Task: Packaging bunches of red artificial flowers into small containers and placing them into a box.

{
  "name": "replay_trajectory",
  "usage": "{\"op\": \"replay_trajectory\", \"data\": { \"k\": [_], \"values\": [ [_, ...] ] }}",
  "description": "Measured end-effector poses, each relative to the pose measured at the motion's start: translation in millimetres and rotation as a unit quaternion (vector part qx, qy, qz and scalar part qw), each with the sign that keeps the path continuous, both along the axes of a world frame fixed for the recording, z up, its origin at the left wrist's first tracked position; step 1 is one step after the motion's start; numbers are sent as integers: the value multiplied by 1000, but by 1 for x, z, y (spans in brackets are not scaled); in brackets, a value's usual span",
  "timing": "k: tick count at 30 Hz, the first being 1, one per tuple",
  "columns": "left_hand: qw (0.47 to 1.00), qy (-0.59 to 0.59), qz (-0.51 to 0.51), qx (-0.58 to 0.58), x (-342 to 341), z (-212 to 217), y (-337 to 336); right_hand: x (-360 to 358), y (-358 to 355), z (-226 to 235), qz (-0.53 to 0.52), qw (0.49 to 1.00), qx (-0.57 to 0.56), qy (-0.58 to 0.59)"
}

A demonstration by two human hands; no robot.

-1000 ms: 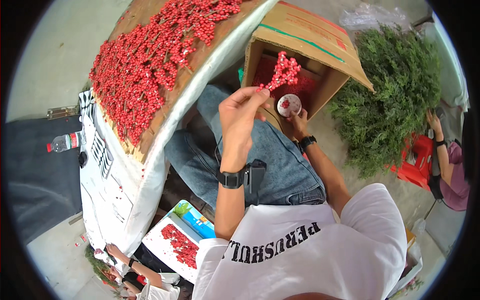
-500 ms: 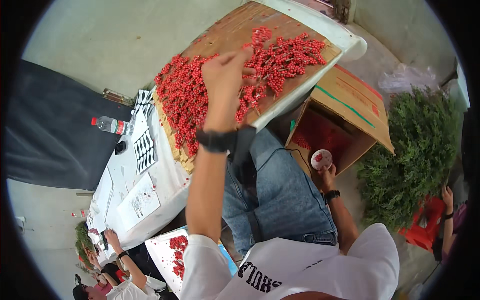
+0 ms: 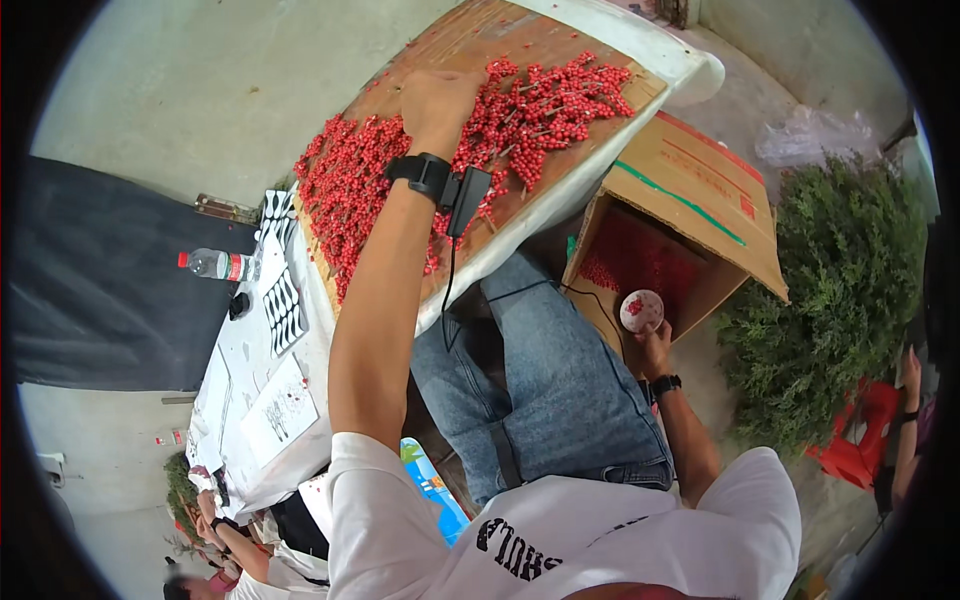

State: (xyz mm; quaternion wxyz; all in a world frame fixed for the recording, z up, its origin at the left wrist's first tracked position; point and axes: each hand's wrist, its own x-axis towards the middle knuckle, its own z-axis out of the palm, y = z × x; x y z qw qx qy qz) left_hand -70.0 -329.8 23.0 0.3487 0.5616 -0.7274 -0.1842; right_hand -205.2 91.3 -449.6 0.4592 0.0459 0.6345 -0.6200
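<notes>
Red berry sprigs lie heaped over a wooden board. My left hand is over the far side of this heap, its back toward me and its fingers curled out of sight. Whatever those fingers hold is hidden. Beside the hand, a looser bunch of berry sprigs spreads to the right with stems showing. Low on the right, my right hand grips a small white cup with a few red berries inside. The cup is held at the mouth of an open cardboard box with loose red berries in it.
A water bottle, patterned sheets and a marked white paper lie on the white-covered table at left. A co-worker's arm shows lower left. Green foliage and a red stool stand at right. A black cable hangs from my left wrist.
My left hand has moved left and away across the heap, its fingers now turned out of view. The right hand still holds the cup by the box. The whole view has shifted slightly.
</notes>
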Motion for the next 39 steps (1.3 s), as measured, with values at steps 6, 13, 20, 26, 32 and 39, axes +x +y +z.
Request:
{"op": "replay_trajectory", "data": {
  "k": [6,13,20,26,32,39],
  "values": [
    [996,-77,-38,22,-3,11,14,1,-2,-3,-24,1000,18,-5],
    [992,78,-6,99,27,17,27,0,-1,-3,-21,1000,11,-12],
    [998,38,-44,-20,55,36,53,-3,-4,-7,-1,1000,-13,23],
    [978,146,-124,84,48,7,179,1,-2,-17,7,996,29,87],
    [971,-10,-228,72,7,-69,247,1,-7,-8,-20,1000,2,23],
    [971,95,-172,133,24,-73,256,5,-8,6,-32,999,29,31]
  ]
}}
